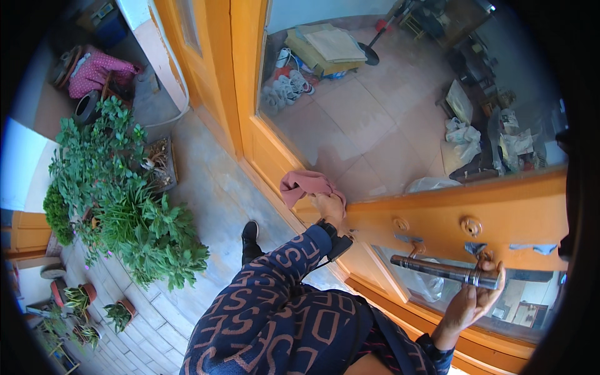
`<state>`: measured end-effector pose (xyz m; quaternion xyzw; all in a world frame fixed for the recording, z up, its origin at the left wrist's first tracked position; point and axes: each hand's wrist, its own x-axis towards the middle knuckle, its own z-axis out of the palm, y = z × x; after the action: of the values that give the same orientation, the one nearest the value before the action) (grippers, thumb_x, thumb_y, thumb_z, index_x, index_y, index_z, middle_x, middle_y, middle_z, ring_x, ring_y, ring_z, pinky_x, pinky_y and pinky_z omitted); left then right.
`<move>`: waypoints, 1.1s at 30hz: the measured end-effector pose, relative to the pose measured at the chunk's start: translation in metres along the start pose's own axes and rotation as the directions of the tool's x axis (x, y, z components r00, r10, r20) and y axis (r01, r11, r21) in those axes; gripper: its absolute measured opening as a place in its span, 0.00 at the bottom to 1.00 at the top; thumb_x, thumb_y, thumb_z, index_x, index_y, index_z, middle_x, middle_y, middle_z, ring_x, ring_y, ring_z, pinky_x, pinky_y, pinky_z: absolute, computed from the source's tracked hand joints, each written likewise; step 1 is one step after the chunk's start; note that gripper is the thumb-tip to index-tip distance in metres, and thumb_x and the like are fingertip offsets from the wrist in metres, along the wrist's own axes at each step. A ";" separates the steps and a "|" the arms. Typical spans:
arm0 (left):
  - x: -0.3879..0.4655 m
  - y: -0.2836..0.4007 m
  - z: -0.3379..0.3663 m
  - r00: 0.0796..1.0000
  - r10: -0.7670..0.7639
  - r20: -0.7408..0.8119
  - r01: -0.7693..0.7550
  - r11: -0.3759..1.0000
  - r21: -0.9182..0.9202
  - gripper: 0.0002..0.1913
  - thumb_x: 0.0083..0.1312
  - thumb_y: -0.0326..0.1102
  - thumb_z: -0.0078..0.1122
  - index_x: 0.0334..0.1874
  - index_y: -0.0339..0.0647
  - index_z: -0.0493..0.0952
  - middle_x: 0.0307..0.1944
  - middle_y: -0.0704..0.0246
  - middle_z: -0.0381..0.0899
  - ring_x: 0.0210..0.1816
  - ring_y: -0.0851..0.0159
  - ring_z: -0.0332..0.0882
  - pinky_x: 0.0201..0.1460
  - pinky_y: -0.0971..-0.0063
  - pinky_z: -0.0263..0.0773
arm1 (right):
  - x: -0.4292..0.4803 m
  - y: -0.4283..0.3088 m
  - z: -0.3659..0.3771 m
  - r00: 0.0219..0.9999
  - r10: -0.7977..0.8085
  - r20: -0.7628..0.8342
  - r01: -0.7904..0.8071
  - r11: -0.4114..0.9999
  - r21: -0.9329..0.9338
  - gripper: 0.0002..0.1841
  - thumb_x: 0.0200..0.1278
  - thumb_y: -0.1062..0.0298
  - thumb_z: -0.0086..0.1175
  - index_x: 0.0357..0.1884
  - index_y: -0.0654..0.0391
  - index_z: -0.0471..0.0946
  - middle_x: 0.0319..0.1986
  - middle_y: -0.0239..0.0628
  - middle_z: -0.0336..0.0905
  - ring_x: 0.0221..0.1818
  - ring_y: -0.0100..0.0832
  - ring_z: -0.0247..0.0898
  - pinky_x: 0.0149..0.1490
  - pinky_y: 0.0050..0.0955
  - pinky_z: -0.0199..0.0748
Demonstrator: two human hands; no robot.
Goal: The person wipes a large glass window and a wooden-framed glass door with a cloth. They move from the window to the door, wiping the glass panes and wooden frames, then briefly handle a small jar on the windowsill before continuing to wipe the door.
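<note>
My left hand (pixel 329 206) grips a dusty-pink cloth (pixel 304 183), which lies against the lower edge of a glass pane in an orange-brown wooden door (pixel 511 194). At the right, my right hand (pixel 473 297) has its fingers around one end of a dark tubular door handle (pixel 433 271) with silvery bands. Above the handle sits a round lock fitting (pixel 470 226). The thumb shows on the near side of the handle, while part of the fingers is hidden behind it.
Leafy potted plants (pixel 136 225) stand at the left, with smaller pots (pixel 123 315) below them. Through the glass show shoes (pixel 290 89), flattened cardboard (pixel 330 44), a stand's round base (pixel 369 54) and plastic bags (pixel 461 138). A wooden door frame (pixel 225 93) rises beside the pane.
</note>
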<state>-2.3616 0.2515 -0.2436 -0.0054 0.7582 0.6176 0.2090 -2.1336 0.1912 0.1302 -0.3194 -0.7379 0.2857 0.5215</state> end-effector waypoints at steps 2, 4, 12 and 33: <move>0.014 0.001 -0.004 0.995 -0.080 0.064 0.077 0.996 0.044 0.25 0.65 0.25 0.59 0.65 0.25 0.69 0.67 0.44 0.69 0.67 0.43 0.68 0.71 0.59 0.64 | -0.002 -0.006 -0.005 0.999 0.044 -0.001 -0.044 0.999 0.000 0.39 0.67 0.62 0.62 0.78 0.62 0.61 0.60 0.45 0.74 0.68 0.44 0.68 0.80 0.51 0.55; 0.027 0.007 -0.011 0.988 -0.115 0.101 0.116 0.993 -0.007 0.22 0.68 0.27 0.56 0.63 0.26 0.71 0.58 0.45 0.75 0.59 0.45 0.75 0.63 0.61 0.72 | -0.004 -0.010 -0.008 0.997 0.078 -0.013 -0.077 0.996 0.036 0.38 0.66 0.65 0.61 0.77 0.62 0.63 0.59 0.45 0.74 0.68 0.43 0.68 0.81 0.53 0.53; 0.165 0.028 -0.039 0.976 0.085 -0.200 -0.002 0.924 0.382 0.14 0.69 0.35 0.55 0.40 0.26 0.79 0.36 0.47 0.84 0.40 0.43 0.83 0.44 0.56 0.77 | -0.013 -0.014 0.000 0.984 0.079 -0.158 -0.089 0.994 -0.058 0.33 0.67 0.68 0.57 0.74 0.62 0.65 0.56 0.44 0.71 0.64 0.42 0.66 0.76 0.47 0.57; 0.323 0.050 -0.084 0.990 0.032 -0.138 -0.093 0.879 -0.468 0.18 0.80 0.41 0.51 0.61 0.34 0.74 0.50 0.58 0.84 0.48 0.53 0.82 0.49 0.65 0.78 | -0.020 0.001 0.011 0.924 -0.019 -0.382 -0.083 0.965 -0.249 0.32 0.69 0.64 0.59 0.73 0.65 0.69 0.64 0.46 0.74 0.63 0.40 0.72 0.75 0.43 0.63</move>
<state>-2.6956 0.2650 -0.2892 -0.0706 0.5961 0.7887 0.1330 -2.1387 0.1756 0.1152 -0.4465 -0.6481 0.1271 0.6037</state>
